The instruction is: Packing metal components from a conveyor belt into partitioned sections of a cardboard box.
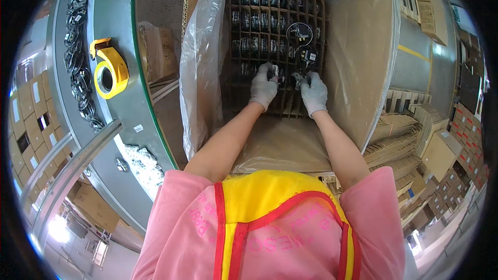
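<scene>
Gloved hands (263, 89) (314, 93) press small parts (303, 54) into divider box (259, 15).

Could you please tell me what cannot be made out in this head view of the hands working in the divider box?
- Left hand and right hand: the gloves hide each grip; what they pinch is too small to identify.
- Black parts in the cardboard divider: too small and dark to name.
- Box floor: hidden by the divider.
- Conveyor: cut off by the fisheye rim.
</scene>
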Motion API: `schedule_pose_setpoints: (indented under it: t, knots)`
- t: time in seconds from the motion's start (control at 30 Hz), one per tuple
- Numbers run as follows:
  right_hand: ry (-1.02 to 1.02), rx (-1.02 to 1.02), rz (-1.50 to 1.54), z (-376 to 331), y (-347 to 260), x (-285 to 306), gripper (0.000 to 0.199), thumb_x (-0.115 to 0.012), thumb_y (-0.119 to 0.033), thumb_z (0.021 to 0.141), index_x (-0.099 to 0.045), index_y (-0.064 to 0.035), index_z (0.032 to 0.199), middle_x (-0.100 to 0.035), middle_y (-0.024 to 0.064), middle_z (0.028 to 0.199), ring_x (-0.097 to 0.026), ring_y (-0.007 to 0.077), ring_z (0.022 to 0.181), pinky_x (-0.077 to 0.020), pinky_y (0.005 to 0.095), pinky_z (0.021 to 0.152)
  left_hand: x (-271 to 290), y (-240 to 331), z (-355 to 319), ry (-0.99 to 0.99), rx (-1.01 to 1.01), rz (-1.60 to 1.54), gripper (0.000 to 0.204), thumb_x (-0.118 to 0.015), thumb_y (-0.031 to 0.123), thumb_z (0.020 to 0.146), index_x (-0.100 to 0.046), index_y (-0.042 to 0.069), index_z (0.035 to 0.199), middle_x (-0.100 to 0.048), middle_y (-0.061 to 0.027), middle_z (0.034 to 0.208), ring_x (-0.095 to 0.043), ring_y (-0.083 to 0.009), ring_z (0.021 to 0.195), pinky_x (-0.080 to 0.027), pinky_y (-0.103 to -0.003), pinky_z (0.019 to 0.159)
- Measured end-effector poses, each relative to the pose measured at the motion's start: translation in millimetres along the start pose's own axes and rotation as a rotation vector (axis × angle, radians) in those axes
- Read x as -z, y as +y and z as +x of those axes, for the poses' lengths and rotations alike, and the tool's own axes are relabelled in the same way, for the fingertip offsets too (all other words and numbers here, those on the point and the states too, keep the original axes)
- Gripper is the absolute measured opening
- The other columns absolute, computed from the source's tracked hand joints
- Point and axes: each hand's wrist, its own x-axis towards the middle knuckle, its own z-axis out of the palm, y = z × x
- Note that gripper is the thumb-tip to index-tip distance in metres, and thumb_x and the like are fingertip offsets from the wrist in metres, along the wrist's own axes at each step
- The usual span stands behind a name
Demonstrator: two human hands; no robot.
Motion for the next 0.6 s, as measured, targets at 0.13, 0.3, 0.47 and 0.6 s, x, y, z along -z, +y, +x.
schedule_pose_setpoints:
  t: [0.13, 0.3, 0.47, 0.6]
  knots:
    - [0.032, 0.226, -0.122, -2, 8, -16, 0.03, -0.056, -0.025, 0.087, -0.056, -0.0044, 0.11, -0.06, 0.0223, 0.106, -0.06, 0.0409, 0.095, -0.0484, 0.0469, 0.081, -3, 6, 2, 0.019, 0.123, 0.106, 0.044, -0.065, 0.016, 0.083, -0.051, 0.015, 0.124, -0.063, -0.0202, 0.111, -0.058, -0.0392, 0.107, -0.046, -0.043, 0.088]
    - [-0.079, 0.319, -0.245, -10, -11, -27, 0.029, -0.055, -0.024, 0.086, -0.057, -0.0009, 0.104, -0.06, 0.0246, 0.102, -0.06, 0.0408, 0.092, -0.0486, 0.0476, 0.08, -4, -15, 22, -0.1, 0.168, 0.322, 0.042, -0.065, 0.022, 0.083, -0.053, 0.014, 0.122, -0.061, -0.0215, 0.114, -0.058, -0.0388, 0.108, -0.047, -0.045, 0.088]
    - [-0.17, -0.188, 0.033, 18, 25, -20, 0.032, -0.058, -0.029, 0.089, -0.061, 0.0012, 0.098, -0.064, 0.0267, 0.094, -0.06, 0.0431, 0.094, -0.0476, 0.0422, 0.08, -8, -7, 27, -0.112, 0.106, 0.568, 0.036, -0.067, 0.027, 0.082, -0.057, 0.01, 0.113, -0.063, -0.0206, 0.107, -0.061, -0.0357, 0.103, -0.05, -0.046, 0.084]
    - [-0.196, 0.221, -0.038, 3, -2, -21, 0.029, -0.056, -0.028, 0.089, -0.062, -0.0032, 0.102, -0.064, 0.0241, 0.098, -0.059, 0.0416, 0.097, -0.047, 0.0427, 0.082, -5, -7, 32, -0.146, -0.155, 0.706, 0.025, -0.057, 0.018, 0.084, -0.059, 0.007, 0.106, -0.057, -0.0146, 0.12, -0.057, -0.0333, 0.11, -0.051, -0.045, 0.084]
